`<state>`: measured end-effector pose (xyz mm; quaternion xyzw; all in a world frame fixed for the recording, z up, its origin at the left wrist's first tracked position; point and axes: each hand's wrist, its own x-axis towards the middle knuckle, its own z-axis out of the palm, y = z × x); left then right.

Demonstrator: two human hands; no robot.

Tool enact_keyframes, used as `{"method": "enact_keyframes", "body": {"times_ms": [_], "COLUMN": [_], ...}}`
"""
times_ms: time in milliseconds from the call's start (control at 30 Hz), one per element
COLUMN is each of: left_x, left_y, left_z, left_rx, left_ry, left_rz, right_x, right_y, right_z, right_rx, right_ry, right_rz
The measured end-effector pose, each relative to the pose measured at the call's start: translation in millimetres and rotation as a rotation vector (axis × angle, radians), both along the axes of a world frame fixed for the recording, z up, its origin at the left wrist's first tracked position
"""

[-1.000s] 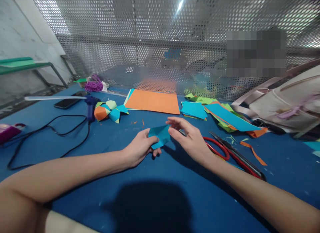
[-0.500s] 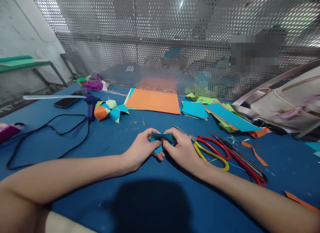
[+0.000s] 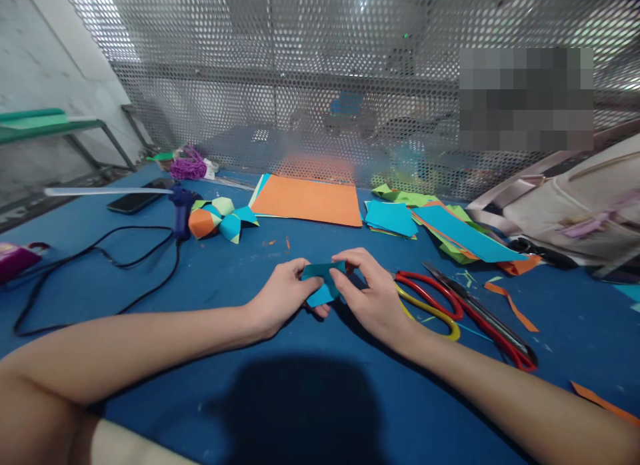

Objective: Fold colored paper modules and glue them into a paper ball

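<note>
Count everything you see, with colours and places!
held paper: one, blue, centre
scissors: one pair, red-yellow, right
other tools: count unclear, red-black, right
square papers: one stack, blue-topped, right
large papers: one stack, orange-topped, back
paper strips: several, mixed colours, right
folded shapes: one cluster, mixed colours, left
glue gun: one, navy, left
cable: count unclear, black, left
phone: one, black, left
yarn: one bundle, purple, left
bag: one, pale, right
screen: one, grey, back
table: one, blue, underneath
left hand: one, holding paper
right hand: one, holding paper

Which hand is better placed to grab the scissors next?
Probably the right hand: the scissors lie just beside it. The left hand is farther off, across the blue paper both hands hold.
</note>
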<state>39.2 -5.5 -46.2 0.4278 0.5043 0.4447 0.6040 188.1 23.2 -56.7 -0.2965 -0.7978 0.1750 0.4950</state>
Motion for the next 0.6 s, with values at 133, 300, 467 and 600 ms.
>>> {"method": "enact_keyframes", "body": {"times_ms": [133, 300, 467, 600], "left_x": [-0.1, 0.1, 0.0, -0.4], "left_y": [-0.2, -0.2, -0.6, -0.2], "left_z": [-0.7, -2.2, -2.0, -2.6], "left_rx": [0.005, 0.016, 0.026, 0.032], "left_ry": [-0.017, 0.005, 0.036, 0.056], "left_rz": [-0.024, -0.039, -0.034, -0.024], "right_x": [1.2, 0.4, -1.1, 0.4], "right_y": [0.7, -0.4, -2.1, -1.5], "right_z": [-1.9, -1.1, -0.9, -2.1], "right_rx": [0.083, 0.141, 0.132, 0.146], "right_ry": [-0.015, -0.066, -0.084, -0.102], "right_rz": [0.004, -0.001, -0.027, -0.022]}}
